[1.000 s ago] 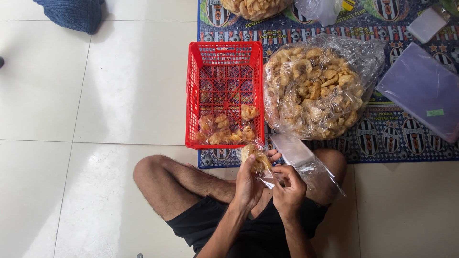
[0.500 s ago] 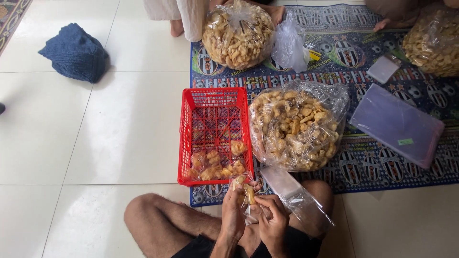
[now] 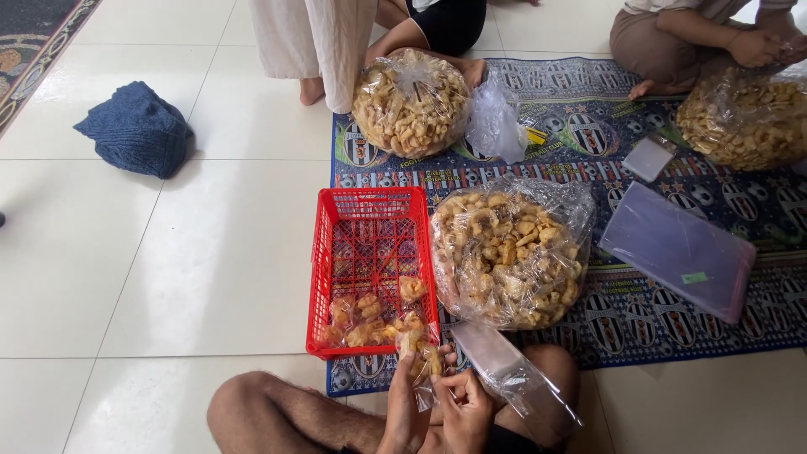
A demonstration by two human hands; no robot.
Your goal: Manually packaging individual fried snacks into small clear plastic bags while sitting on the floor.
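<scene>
both hands pinch a small clear packet of fried snacks [image 3: 420,357] at the bottom of the view: the left hand [image 3: 405,412] has its grip pressed on the packet's side, the right hand [image 3: 464,409] closes on its lower edge. just above sits a red basket [image 3: 324,252] with filled packets, beside a large open bag of snacks [image 3: 508,252] (on a patterned mat [image 3: 672,336]). since half a second ago the view has tilted up, showing more of the seated people beyond.
</scene>
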